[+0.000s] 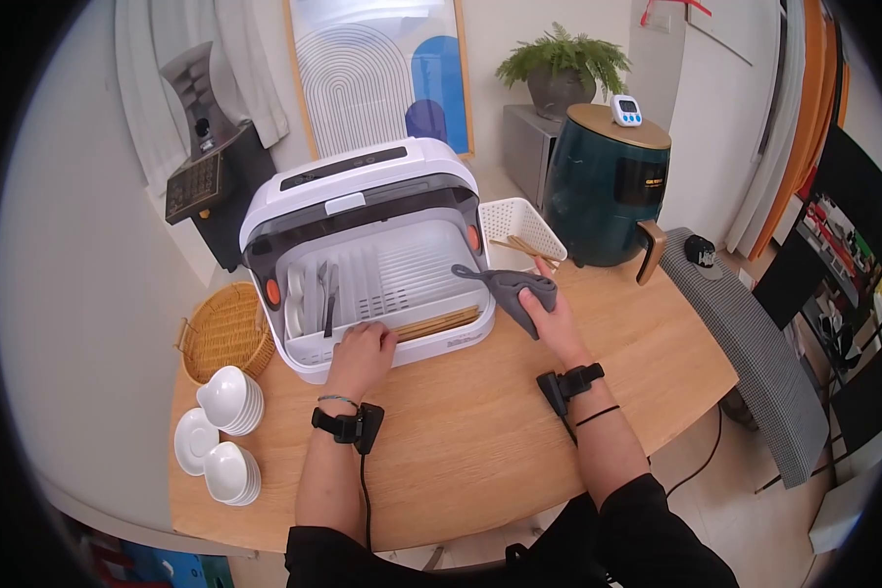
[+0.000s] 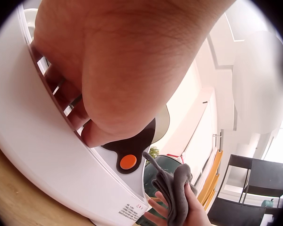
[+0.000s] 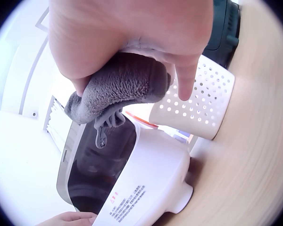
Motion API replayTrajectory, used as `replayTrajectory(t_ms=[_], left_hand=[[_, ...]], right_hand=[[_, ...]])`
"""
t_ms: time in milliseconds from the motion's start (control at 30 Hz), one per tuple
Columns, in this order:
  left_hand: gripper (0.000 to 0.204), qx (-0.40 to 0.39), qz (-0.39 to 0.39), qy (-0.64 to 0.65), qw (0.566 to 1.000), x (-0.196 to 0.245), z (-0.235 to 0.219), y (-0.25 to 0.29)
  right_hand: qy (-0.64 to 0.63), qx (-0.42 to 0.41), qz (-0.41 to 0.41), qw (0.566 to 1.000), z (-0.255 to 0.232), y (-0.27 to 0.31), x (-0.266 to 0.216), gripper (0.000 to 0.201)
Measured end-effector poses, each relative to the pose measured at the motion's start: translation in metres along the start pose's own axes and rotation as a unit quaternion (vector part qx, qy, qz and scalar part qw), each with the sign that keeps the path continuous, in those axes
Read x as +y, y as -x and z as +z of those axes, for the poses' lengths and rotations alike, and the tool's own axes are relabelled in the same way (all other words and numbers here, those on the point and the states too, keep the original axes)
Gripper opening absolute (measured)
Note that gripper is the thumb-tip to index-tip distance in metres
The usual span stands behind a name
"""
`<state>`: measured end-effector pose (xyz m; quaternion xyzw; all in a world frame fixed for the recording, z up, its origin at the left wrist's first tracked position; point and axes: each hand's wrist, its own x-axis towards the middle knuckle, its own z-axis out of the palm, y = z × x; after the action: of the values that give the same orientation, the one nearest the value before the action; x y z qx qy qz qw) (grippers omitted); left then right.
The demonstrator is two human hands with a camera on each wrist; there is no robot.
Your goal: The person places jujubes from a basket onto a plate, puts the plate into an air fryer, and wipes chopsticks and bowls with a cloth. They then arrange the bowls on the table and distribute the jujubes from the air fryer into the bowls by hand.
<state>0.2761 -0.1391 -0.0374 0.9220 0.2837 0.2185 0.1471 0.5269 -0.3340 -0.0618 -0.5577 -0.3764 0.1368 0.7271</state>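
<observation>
My left hand [image 1: 363, 355] reaches over the front wall of the white lidded box [image 1: 309, 345]; in the left wrist view its bent fingers go down behind the rim, fingertips hidden. Wooden chopsticks [image 1: 439, 323] lie in the front compartment just right of that hand; whether the fingers touch them, I cannot tell. Dark-handled cutlery [image 1: 331, 299] stands in the left part of the box. Off the box's right front corner, my right hand [image 1: 556, 328] grips a folded grey cloth [image 1: 525, 292], also in the right wrist view [image 3: 118, 84], its loop hanging free.
White bowls [image 1: 233, 400] in stacks, a small white dish [image 1: 196, 441] and a wicker basket [image 1: 227, 333] stand at the left. Behind the right hand are a white perforated basket [image 1: 549, 230] with wooden sticks and a green air fryer [image 1: 598, 196]. The box's lid is raised.
</observation>
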Motion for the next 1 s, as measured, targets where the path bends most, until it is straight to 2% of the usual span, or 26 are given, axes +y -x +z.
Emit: replayTrajectory(t_ms=[67,100,167,300,433,533,600,633,700,833,933,1000], left_hand=[[0.024,0.001,-0.002,0.001,1.0,-0.001,0.0,0.0],[0.024,0.0,-0.002,0.001,1.0,-0.001,0.0,0.0],[0.024,-0.001,-0.004,0.001,1.0,-0.002,0.001,0.0],[0.025,0.003,0.001,0.004,1.0,-0.004,0.003,0.0],[0.026,-0.004,-0.016,0.007,1.0,-0.001,0.001,0.001],[0.026,-0.008,-0.019,0.009,1.0,0.0,0.0,0.0],[0.026,-0.007,-0.016,0.006,1.0,-0.001,0.001,0.0],[0.027,-0.006,-0.012,0.003,1.0,-0.002,0.002,0.0],[0.027,-0.007,-0.013,0.002,1.0,-0.002,0.003,0.0],[0.027,-0.009,-0.013,-0.002,1.0,-0.003,0.003,0.0],[0.027,-0.014,-0.013,-0.002,1.0,-0.004,0.003,0.0],[0.027,-0.015,-0.015,-0.003,1.0,-0.004,0.003,0.0]], right_hand=[[-0.021,0.055,-0.033,0.998,-0.007,-0.003,0.005,0.067],[-0.02,0.054,-0.033,0.998,-0.009,-0.003,0.004,0.067],[-0.007,0.12,-0.069,0.99,-0.013,-0.004,0.0,0.062],[0.018,0.149,-0.092,0.984,-0.017,-0.004,-0.004,0.062],[0.015,0.122,-0.081,0.989,-0.019,-0.004,-0.008,0.068],[-0.026,0.126,-0.059,0.99,-0.022,-0.004,-0.003,0.059],[0.134,0.118,-0.082,0.981,-0.025,-0.006,0.002,0.041],[0.134,0.118,-0.082,0.98,-0.025,-0.006,0.002,0.041],[0.118,0.105,-0.066,0.985,-0.023,-0.004,0.0,0.029],[0.143,0.093,-0.073,0.983,-0.021,-0.001,-0.006,0.032],[0.147,0.106,-0.073,0.981,-0.019,-0.001,-0.007,0.032],[0.186,0.129,-0.101,0.969,-0.019,-0.001,-0.008,0.033]])
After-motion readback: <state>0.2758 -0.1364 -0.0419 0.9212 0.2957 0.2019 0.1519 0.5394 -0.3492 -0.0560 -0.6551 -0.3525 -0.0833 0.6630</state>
